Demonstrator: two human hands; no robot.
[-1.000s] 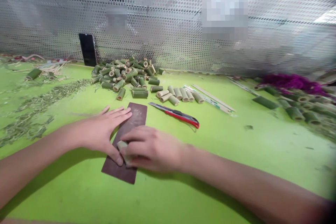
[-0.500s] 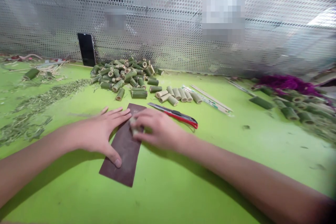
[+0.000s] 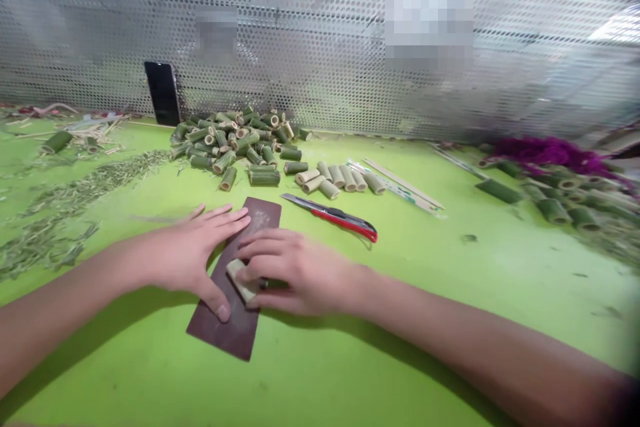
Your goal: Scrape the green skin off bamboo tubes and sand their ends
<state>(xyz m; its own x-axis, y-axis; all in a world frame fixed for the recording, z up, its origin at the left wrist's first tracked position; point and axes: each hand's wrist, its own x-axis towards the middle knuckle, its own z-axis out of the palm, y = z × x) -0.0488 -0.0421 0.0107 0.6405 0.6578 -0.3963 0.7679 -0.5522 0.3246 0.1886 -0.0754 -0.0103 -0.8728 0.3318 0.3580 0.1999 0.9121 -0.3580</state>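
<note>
A dark brown sheet of sandpaper point(image 3: 235, 340) lies at a slant on the green table, with a pale dusty patch near its far end. My left hand point(image 3: 187, 257) is spread flat, fingertips and thumb resting on the sheet's left side. In my right hand point(image 3: 295, 273) a short, pale piece of bamboo point(image 3: 243, 282) is gripped between fingers and thumb, against the middle of the sandpaper. The fingers cover part of that piece. Just beyond my right hand lies a red and black utility knife point(image 3: 335, 215), its blade out.
Green bamboo pieces point(image 3: 240, 140) are heaped at the back, several peeled bamboo pieces point(image 3: 343, 177) beside them. A phone point(image 3: 163, 93) leans on the perforated metal panel point(image 3: 320, 73). Bamboo shavings point(image 3: 100, 187) lie left; thin strips point(image 3: 400, 183), more bamboo point(image 3: 555, 210) and purple fibre point(image 3: 550, 153) lie right.
My right hand has slid the bamboo piece down the sandpaper toward me, so more of the piece shows. My left hand stays in place on the sheet.
</note>
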